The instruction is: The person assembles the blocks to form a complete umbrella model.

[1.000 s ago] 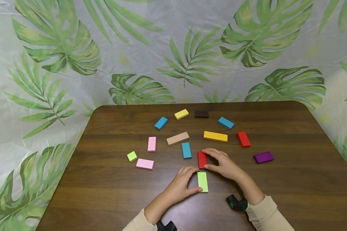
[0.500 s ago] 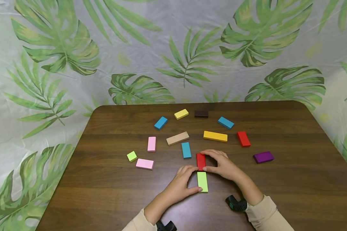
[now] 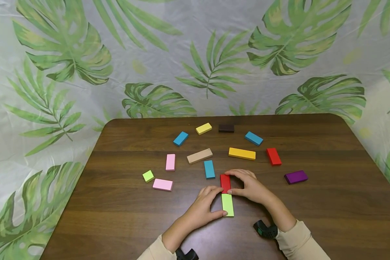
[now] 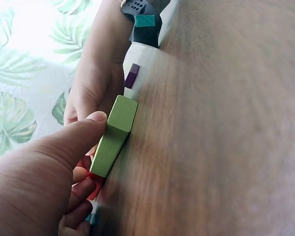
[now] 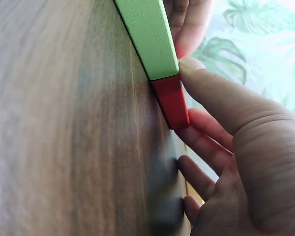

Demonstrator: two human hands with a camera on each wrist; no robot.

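Observation:
A light green block (image 3: 228, 206) lies flat on the table with its far end meeting the near end of a red block (image 3: 225, 182); the two form one line. My left hand (image 3: 200, 208) holds the green block, thumb at its near end and fingertips by the joint. The red block is pinched by my right hand (image 3: 252, 187), whose thumb is near the joint and index finger at the far end. In the right wrist view, the red block (image 5: 172, 103) touches the green block (image 5: 150, 39). The left wrist view shows my left thumb against the green block (image 4: 110, 147).
A teal block (image 3: 209, 169) lies just beyond the red one. Farther out are a tan block (image 3: 199, 156), an orange block (image 3: 242, 153), a second red block (image 3: 274, 156) and a purple block (image 3: 296, 177). Pink blocks and a small green block (image 3: 148, 176) lie left.
My right hand has drawn the red block nearer and slightly left, and the gap to the green block has shut. The left hand and green block have stayed in place.

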